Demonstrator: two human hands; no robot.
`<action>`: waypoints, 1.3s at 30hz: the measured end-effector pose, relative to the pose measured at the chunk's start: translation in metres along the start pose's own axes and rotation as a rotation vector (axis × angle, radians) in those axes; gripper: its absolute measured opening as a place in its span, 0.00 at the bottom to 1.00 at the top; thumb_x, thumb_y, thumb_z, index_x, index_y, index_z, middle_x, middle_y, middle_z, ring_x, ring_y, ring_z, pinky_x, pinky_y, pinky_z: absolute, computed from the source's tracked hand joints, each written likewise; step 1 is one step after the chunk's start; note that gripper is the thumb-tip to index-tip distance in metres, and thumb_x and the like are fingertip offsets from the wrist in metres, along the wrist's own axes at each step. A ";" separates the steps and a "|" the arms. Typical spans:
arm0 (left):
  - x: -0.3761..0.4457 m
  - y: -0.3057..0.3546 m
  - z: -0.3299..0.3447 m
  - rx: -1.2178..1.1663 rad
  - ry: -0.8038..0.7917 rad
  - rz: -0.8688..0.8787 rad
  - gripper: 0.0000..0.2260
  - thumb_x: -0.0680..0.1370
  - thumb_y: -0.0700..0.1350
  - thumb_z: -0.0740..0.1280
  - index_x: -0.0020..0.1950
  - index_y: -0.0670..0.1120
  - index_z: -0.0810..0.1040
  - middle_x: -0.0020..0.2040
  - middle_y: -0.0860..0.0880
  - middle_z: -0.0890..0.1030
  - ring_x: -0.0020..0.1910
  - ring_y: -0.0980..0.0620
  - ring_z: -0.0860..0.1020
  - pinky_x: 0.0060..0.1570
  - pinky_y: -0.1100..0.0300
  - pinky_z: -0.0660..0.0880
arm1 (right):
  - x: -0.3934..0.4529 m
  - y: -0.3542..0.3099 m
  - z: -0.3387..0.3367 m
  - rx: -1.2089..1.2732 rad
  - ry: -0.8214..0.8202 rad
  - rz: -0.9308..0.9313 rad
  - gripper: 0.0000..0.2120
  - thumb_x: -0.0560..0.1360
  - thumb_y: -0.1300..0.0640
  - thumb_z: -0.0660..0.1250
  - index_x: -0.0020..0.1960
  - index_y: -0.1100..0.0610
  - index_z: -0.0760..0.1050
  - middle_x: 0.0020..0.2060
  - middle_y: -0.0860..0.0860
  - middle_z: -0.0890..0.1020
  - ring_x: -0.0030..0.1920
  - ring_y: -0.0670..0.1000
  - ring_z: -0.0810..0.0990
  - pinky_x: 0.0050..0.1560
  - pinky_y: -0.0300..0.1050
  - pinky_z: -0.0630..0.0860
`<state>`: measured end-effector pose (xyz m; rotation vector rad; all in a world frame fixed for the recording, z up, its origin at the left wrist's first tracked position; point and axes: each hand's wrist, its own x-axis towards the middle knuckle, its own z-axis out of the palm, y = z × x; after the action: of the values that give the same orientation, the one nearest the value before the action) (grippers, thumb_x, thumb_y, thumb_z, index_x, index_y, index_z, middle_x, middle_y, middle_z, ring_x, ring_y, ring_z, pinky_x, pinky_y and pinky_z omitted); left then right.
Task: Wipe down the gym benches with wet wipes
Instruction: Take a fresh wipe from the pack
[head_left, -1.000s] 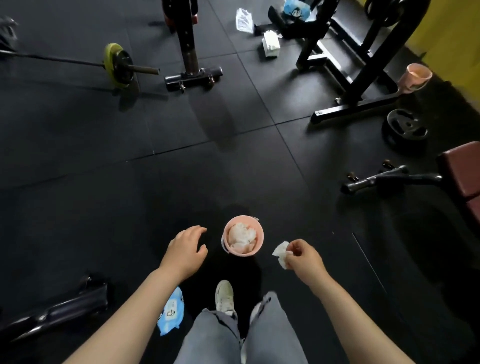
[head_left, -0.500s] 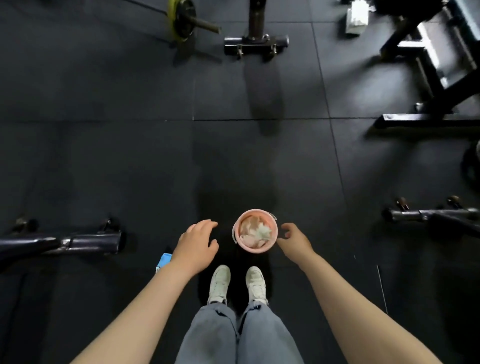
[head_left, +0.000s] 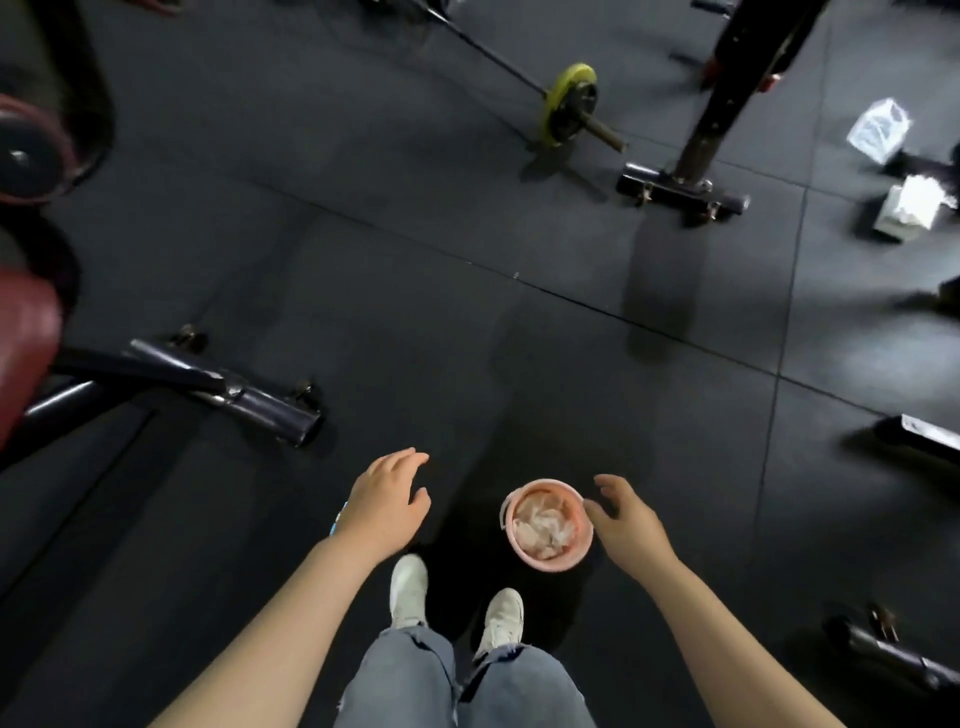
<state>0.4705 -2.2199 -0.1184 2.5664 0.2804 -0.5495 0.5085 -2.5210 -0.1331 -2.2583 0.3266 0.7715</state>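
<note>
Pink bucket (head_left: 586, 535) of used wipes (head_left: 544, 526) just beside right hand (head_left: 626, 527) fingers (head_left: 602, 480).

Bare floor mat (head_left: 415, 322) lies open ahead; bench foot bar (head_left: 228, 395) blocks the left.

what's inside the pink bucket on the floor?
The small round pink plastic bucket holds crumpled white wipes that fill most of its opening. They cover the bottom, so anything beneath them cannot be seen.
</note>
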 end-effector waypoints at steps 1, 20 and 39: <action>-0.006 -0.008 -0.003 -0.020 0.018 -0.024 0.21 0.81 0.46 0.61 0.75 0.49 0.66 0.76 0.51 0.65 0.75 0.52 0.61 0.74 0.57 0.57 | 0.002 -0.010 0.002 -0.038 -0.010 -0.028 0.23 0.80 0.51 0.63 0.73 0.50 0.64 0.66 0.50 0.74 0.56 0.46 0.74 0.49 0.39 0.71; -0.115 -0.258 -0.033 -0.236 0.161 -0.369 0.22 0.82 0.48 0.61 0.75 0.50 0.64 0.76 0.52 0.64 0.76 0.53 0.61 0.74 0.55 0.57 | -0.016 -0.179 0.237 -0.326 -0.239 -0.254 0.23 0.80 0.55 0.62 0.74 0.49 0.65 0.66 0.51 0.76 0.64 0.53 0.76 0.56 0.42 0.72; 0.055 -0.439 0.162 -0.330 0.133 -0.483 0.22 0.81 0.46 0.61 0.75 0.49 0.65 0.77 0.50 0.64 0.75 0.50 0.60 0.74 0.55 0.57 | 0.199 -0.078 0.503 -0.503 -0.413 -0.170 0.21 0.78 0.59 0.59 0.71 0.56 0.68 0.64 0.54 0.77 0.62 0.54 0.76 0.55 0.40 0.69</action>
<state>0.3373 -1.9220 -0.4578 2.2122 0.9692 -0.4519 0.4820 -2.1131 -0.4968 -2.4533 -0.2837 1.3079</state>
